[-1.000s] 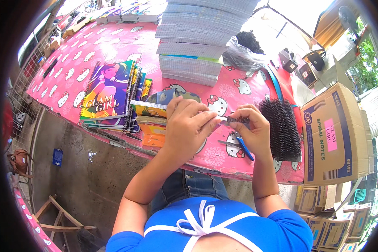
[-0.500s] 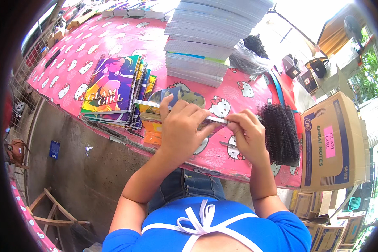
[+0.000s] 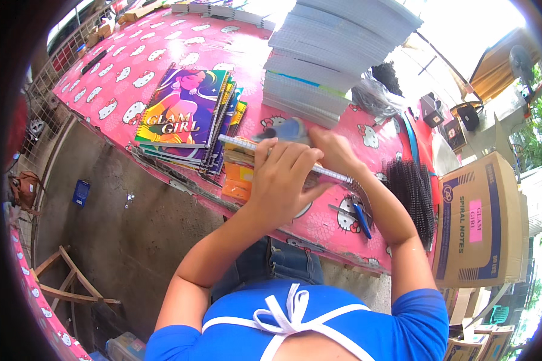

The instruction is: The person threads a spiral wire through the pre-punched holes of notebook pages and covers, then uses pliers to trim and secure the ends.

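Observation:
My left hand (image 3: 283,183) is closed around a thin notebook (image 3: 235,142) held edge-on above the table, its white page edges facing up. A dark coil (image 3: 361,195) curves down by the notebook's right end. On the far side of the notebook is my right hand (image 3: 334,150), its fingers smeared by motion next to a blurred grey-blue thing (image 3: 283,129) that I cannot make out. A blue-handled tool (image 3: 362,221) lies on the table below my right forearm. To the left sits a pile of spiral notebooks (image 3: 180,114) with a colourful illustrated cover.
A tall stack of page blocks (image 3: 313,66) rises behind my hands. Bundled black coils (image 3: 408,195) lie at the right, beside a large cardboard box (image 3: 482,222). An orange packet (image 3: 238,180) is near the pink table's (image 3: 120,90) front edge.
My right hand has left the notebook's right end and moved up and left to its far side. The blue-handled tool now shows on the table. The view has shifted slightly.

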A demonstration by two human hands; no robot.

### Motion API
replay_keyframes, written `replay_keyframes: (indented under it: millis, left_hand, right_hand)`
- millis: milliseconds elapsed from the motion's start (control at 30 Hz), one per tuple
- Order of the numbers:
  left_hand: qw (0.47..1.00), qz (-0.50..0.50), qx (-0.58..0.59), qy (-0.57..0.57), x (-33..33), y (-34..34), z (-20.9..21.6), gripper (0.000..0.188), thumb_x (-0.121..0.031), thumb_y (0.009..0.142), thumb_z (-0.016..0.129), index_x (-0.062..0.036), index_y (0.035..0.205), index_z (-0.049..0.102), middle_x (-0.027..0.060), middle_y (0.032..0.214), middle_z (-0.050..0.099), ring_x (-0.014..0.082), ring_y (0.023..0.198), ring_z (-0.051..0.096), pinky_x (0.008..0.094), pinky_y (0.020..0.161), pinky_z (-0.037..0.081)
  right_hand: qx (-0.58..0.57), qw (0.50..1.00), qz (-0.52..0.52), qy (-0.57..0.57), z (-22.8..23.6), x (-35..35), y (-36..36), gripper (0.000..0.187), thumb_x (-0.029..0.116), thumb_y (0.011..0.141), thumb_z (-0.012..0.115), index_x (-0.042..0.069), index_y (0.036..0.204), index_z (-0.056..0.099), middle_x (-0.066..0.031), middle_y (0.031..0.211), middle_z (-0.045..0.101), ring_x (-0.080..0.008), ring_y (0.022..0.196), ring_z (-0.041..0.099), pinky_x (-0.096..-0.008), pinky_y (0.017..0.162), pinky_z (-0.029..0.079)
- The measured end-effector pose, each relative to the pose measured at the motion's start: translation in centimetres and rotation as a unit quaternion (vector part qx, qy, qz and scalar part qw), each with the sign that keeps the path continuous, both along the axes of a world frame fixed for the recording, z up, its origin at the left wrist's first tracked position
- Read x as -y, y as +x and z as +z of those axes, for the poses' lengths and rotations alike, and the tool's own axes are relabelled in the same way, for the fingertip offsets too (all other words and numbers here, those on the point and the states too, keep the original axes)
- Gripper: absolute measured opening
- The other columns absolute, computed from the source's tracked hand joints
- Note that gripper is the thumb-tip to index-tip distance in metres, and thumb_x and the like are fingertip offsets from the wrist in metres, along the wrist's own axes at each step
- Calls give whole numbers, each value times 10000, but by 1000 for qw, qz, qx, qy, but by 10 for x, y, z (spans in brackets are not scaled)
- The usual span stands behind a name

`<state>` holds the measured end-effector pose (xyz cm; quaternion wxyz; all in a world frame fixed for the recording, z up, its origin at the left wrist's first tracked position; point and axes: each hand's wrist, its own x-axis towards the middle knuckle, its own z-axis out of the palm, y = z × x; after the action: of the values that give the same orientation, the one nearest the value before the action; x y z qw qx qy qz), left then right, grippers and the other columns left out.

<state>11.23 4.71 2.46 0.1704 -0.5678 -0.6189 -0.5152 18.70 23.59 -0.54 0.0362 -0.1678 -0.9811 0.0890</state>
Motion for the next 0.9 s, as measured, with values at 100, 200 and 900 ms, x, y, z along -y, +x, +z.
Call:
replay_keyframes:
  millis: [100, 200, 900]
  left_hand:
    - [999, -10, -28, -24, -1, -5, -2, 289, -283, 631, 821, -140, 810, 645, 4, 762, 615, 206, 795, 591, 421, 902, 347]
    - [999, -38, 4, -8, -5, -7, -3, 304, -299, 616, 823, -134, 778, 626, 14, 746, 598, 216, 776, 580, 412, 902, 345]
    - [991, 126, 39, 5, 25, -42, -4, 492, -344, 486, 915, -96, 834, 669, 233, 1468, 271, 426, 1311, 294, 531, 1053, 241]
  right_hand:
    - [-330, 914, 54, -229, -6, -25, 51, 436, 167, 756, 703, 84, 1155, 546, -124, 888, 648, -318, 854, 638, -422, 782, 507]
    - [-394, 620, 185, -653, 20, 1, 82, 453, 115, 747, 712, 132, 1189, 612, -55, 887, 666, -243, 877, 639, -372, 840, 499]
    - [-353, 811, 176, -431, 46, 5, 46, 381, -3, 640, 749, 2, 1006, 643, -91, 932, 672, -208, 807, 644, -337, 700, 533]
